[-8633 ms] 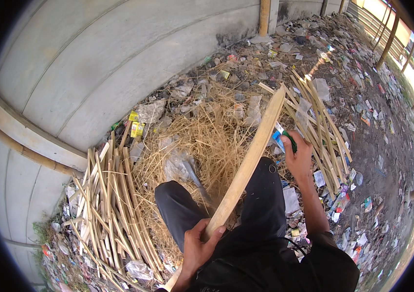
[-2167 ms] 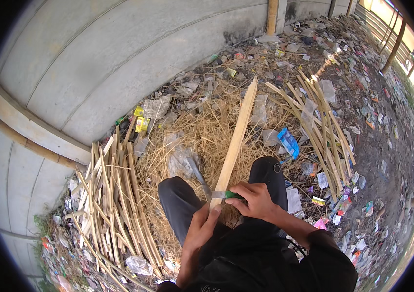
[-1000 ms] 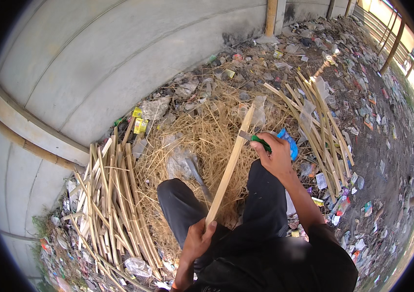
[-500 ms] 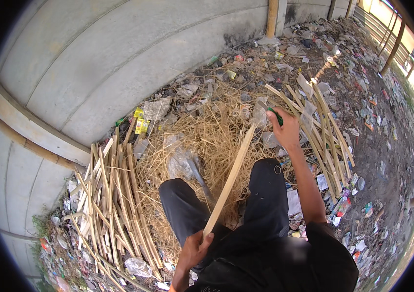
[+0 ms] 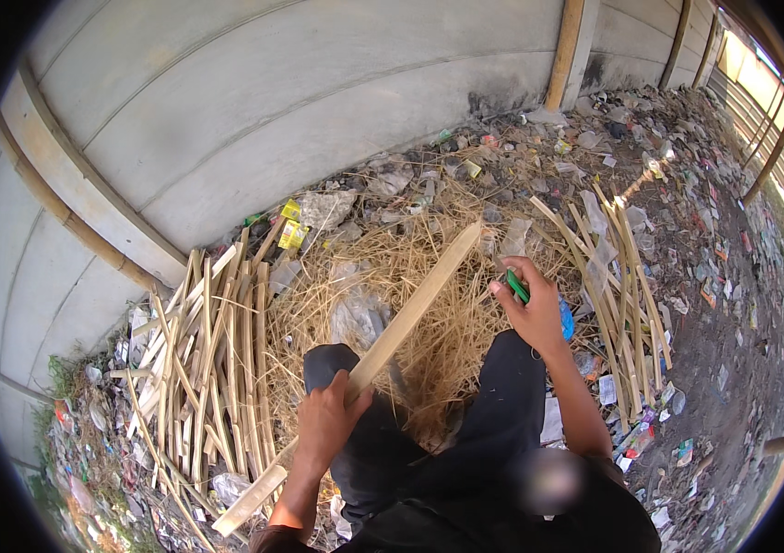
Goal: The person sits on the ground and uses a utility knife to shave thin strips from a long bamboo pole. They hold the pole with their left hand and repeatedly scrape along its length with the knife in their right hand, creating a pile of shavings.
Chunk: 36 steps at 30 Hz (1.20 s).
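My left hand is closed round a long, flat strip of split bamboo. The strip slants from beside my left forearm, over my left knee, up to a tip above the straw. In my right hand is a small knife with a green handle; its blade is partly hidden by my fingers. The knife is apart from the strip, just right of its far end. Thin straw-like shavings lie heaped between and beyond my knees.
A pile of bamboo strips lies at my left and a smaller bundle at my right. A grey concrete wall curves behind, with a post. Plastic litter is strewn over the ground. A grey sheet of plastic lies in the shavings.
My left hand has moved up and forward along with the strip, which now leans further over to the left. The knife has come down and nearer to me in my right hand.
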{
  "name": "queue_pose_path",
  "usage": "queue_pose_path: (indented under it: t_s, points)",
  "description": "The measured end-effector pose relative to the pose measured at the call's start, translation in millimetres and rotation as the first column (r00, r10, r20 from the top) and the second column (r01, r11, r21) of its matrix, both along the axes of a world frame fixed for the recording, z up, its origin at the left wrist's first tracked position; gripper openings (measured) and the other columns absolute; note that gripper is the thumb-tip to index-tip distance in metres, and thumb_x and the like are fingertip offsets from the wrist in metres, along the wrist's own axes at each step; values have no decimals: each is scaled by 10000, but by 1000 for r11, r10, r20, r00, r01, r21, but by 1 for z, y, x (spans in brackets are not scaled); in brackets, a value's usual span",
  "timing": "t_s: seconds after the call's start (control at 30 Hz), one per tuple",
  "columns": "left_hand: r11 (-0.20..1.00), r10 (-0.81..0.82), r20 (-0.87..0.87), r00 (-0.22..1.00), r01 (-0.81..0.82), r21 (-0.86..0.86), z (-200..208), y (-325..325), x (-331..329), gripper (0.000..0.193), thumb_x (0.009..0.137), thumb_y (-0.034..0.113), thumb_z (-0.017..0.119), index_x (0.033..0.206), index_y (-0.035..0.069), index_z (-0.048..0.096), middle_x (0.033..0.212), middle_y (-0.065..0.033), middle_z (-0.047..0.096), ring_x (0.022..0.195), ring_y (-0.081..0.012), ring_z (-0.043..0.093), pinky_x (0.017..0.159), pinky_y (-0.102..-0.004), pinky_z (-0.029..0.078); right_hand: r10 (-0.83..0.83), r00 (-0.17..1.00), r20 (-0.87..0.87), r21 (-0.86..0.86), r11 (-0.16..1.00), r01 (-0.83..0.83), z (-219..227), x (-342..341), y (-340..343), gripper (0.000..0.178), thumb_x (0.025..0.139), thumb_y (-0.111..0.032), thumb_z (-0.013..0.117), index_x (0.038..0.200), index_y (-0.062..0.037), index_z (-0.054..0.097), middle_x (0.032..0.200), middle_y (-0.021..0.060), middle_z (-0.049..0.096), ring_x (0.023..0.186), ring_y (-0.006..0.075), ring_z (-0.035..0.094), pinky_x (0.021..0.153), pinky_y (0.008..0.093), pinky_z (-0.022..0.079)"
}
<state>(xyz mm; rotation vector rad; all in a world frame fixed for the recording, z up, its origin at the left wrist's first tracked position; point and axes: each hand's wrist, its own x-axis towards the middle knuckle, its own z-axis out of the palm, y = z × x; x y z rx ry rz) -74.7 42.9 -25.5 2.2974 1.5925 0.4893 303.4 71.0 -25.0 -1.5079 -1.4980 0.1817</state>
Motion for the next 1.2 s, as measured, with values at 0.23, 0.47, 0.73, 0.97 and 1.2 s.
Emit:
queue_pose_path:
  t_s: [0.23,0.47,0.73,0.97,1.2]
  points:
    - [983,-182,-219,959,185,-6,40,31,28,371,923,416,834,1041,91,699,794,-147,754,783,-406,758,752,-545,570,351,883,311,-211,931,-296,31,-31,-18,436,937,-449,833,1239,-139,776,1040,74,750,913,285,767,755,422,601]
    - [919,-260,-213,942,309,244,91,59,42,457,765,341,939,1104,122,726,970,-70,751,1031,-289,731,1174,-569,374,513,850,118,-510,766,-391,12,-8,-16,419,931,-459,861,1045,-60,807,797,93,750,717,273,722,684,361,544]
    - [824,-173,220,960,19,566,124,62,66,749,764,223,981,1407,102,615,1531,-159,507,1434,-384,509,1277,-559,296,197,956,-219,-265,931,-252,-4,-29,-43,279,950,-261,872,980,6,793,739,64,716,658,97,613,637,308,499]
    - [879,-92,825,558,435,-197,-9,25,109,719,1010,206,823,1559,-6,410,1529,-186,520,1410,-321,567,1130,-475,530,37,890,-455,0,999,-41,-12,-64,-38,265,980,-241,839,1026,18,807,710,19,702,661,57,591,596,284,474]
    - [516,-3,858,513,736,-439,-29,-19,134,384,1161,152,575,1496,-12,486,1208,-125,742,1136,-240,746,1034,-390,595,-26,849,-528,-4,1000,28,3,-79,-35,265,1004,-213,823,1035,42,756,771,3,679,690,56,556,631,265,460]
